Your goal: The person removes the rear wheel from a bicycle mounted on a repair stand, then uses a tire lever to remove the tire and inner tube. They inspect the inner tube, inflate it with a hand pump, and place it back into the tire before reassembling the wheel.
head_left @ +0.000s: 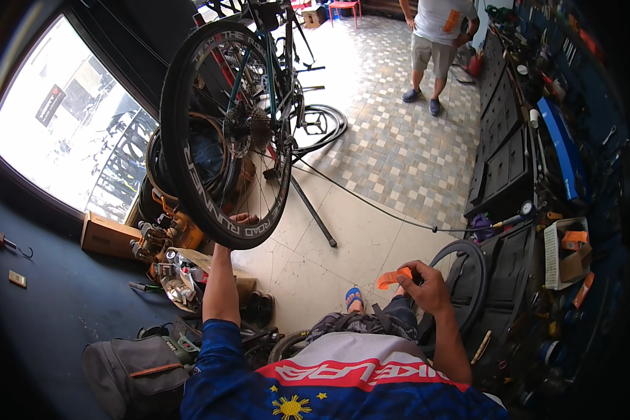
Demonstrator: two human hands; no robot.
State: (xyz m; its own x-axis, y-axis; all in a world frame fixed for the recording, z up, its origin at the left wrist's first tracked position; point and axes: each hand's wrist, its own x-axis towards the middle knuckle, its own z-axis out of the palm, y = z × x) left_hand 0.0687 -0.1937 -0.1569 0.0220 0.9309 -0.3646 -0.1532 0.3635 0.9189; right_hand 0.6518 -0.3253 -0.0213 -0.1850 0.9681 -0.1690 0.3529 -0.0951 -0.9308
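A bicycle rear wheel (pixel 189 178) with a black tire and deep dark rim hangs in front of me on a raised bike (pixel 264 21). My left hand (pixel 243 218) is at its lower rim, partly hidden behind it, with fingers curled around the rim and showing between the spokes. The cassette (pixel 259 129) sits at the hub. In my right hand (pixel 427 285), to the right above my thigh, a small curved orange piece (pixel 393 278) is pinched between thumb and fingers. Its exact kind I cannot make out.
A person (pixel 437 49) stands at the far right. Drawers (pixel 500 147) and a tool-laden bench line the right side, with a white basket (pixel 554 262). An air hose (pixel 378 194) crosses the floor. A loose tire (pixel 477 280) leans at right; a grey bag (pixel 129 371) lies lower left.
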